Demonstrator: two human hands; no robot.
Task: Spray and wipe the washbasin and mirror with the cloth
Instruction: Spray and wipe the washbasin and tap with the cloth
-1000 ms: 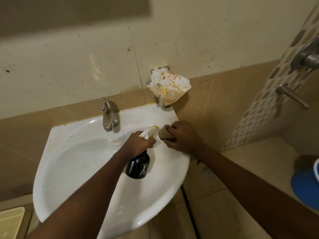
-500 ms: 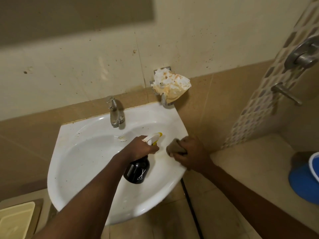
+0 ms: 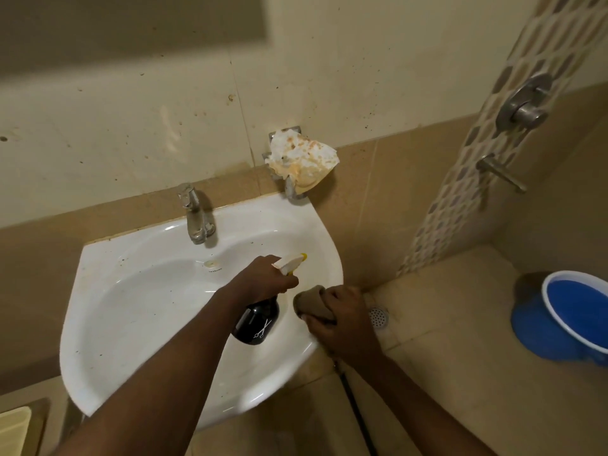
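Note:
A white corner washbasin (image 3: 138,311) hangs on the tiled wall, with a steel tap (image 3: 194,213) at its back. My left hand (image 3: 263,279) grips the neck of a black spray bottle (image 3: 256,320) with a white and yellow nozzle, held over the right side of the bowl. My right hand (image 3: 342,317) grips a bunched brown cloth (image 3: 311,304) and presses it on the basin's right rim. A dark blurred strip at the top left may be the mirror's lower edge (image 3: 131,24).
A stained soap holder (image 3: 301,161) juts from the wall above the basin's right corner. Shower valves (image 3: 524,105) are on the right wall. A blue bucket (image 3: 572,319) and a floor drain (image 3: 378,317) lie at right. A black hose (image 3: 357,413) hangs under the basin.
My right hand has slid the cloth along the right rim from near the back toward the front. My left hand kept the bottle over the bowl. The view shifted.

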